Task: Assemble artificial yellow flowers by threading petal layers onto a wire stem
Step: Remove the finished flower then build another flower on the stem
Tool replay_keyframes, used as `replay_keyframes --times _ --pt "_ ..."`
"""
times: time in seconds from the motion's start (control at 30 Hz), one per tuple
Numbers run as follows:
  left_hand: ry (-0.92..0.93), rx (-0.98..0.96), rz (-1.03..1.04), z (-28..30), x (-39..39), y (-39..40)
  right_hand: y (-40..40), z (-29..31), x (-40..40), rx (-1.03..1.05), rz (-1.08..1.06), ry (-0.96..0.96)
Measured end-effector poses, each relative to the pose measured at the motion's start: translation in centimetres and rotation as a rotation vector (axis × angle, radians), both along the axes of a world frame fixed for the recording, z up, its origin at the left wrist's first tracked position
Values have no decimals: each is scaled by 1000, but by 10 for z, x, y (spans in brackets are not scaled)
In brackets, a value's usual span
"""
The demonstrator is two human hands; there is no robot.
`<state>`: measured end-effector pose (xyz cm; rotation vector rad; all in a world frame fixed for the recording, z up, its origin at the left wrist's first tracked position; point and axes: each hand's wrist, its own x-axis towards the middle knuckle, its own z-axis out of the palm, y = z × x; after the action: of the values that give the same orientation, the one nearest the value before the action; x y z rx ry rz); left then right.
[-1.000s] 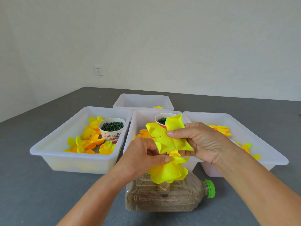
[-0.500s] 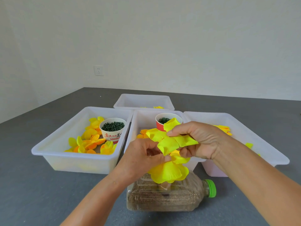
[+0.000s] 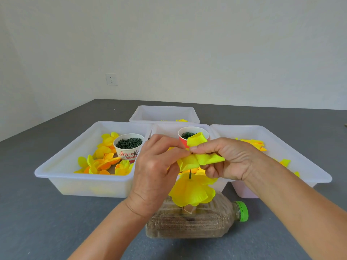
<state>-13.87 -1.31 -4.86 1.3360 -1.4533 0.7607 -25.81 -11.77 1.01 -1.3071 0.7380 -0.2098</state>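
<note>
Between the two hands, the petal layer sat at the wire stem tip. The left hand and right hand each pinched it beside its centre. Thin, floppy fabric; best gripped near the hole.

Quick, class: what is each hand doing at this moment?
Left hand: fingers pinching the yellow petal layer.
Right hand: fingers pinching the same petal layer from the other side.

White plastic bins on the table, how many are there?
4: left bin, middle bin behind the hands, right bin, and far bin at the back.
</note>
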Motion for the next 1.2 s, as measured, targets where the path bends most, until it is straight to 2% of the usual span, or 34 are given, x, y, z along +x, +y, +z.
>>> replay_keyframes --times 0.33,0.67,0.8,1.0,1.2 --pt "-40 22 -19 -4 3 4 0 -5 -8 15 28 -95" --pt "-144 133 -25 -17 12 6 10 -18 -12 -465 -53 -47" --pt "-177 201 -20 -19 17 9 13 -21 -11 -499 -92 -32" --pt "-256 201 -58 -16 19 13 13 -24 -10 -504 -104 -45" --pt "-247 215 -65 -18 21 15 13 -25 -10 -528 -102 -51"
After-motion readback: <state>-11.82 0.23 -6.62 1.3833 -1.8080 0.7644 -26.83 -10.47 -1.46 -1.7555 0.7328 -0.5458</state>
